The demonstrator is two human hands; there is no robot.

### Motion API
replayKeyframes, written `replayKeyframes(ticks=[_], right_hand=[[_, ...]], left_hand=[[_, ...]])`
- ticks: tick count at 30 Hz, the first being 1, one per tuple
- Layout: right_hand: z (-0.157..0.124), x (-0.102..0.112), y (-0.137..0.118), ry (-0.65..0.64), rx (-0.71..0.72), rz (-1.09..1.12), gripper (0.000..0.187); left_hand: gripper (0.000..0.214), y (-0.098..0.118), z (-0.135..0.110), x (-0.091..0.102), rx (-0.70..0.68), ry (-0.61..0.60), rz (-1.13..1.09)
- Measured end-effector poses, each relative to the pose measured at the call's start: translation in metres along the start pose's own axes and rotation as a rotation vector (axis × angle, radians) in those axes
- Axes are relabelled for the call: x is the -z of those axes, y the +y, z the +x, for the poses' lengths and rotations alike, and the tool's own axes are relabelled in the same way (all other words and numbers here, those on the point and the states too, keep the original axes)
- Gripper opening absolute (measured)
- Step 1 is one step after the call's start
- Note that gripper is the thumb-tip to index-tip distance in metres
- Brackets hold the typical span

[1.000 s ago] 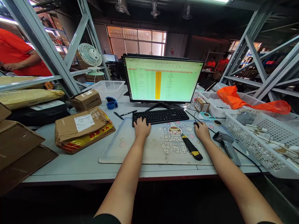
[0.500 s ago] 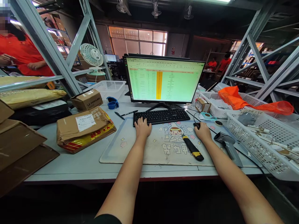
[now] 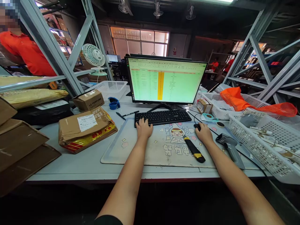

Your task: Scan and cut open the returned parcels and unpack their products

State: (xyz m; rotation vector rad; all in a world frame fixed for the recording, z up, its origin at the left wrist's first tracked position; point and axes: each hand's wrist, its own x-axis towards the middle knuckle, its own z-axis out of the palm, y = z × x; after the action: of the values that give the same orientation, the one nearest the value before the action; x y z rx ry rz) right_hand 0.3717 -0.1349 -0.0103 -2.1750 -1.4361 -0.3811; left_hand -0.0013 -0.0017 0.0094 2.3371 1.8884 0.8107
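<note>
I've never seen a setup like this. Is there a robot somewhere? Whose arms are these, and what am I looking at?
There's no robot here: these are a person's bare arms, seen by a camera worn on that person's head, looking forward and down. The left hand rests on the left end of a black keyboard; the right hand is curled over a dark mouse. Behind the keyboard, a monitor shows a table of rows. On the printed desk mat lies a black-and-yellow tool, apparently a cutter. A scanner-like device lies further right, beside a white basket. A labelled parcel sits at left.
</note>
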Motion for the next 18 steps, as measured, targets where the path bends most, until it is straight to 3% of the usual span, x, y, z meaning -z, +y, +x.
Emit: replayKeyframes(ticks=[18], right_hand=[[0.0003, -0.0087, 0.0067, 0.008, 0.022, 0.011, 0.046]], left_hand=[[0.055, -0.0002, -0.0008, -0.0015, 0.004, 0.002, -0.006]])
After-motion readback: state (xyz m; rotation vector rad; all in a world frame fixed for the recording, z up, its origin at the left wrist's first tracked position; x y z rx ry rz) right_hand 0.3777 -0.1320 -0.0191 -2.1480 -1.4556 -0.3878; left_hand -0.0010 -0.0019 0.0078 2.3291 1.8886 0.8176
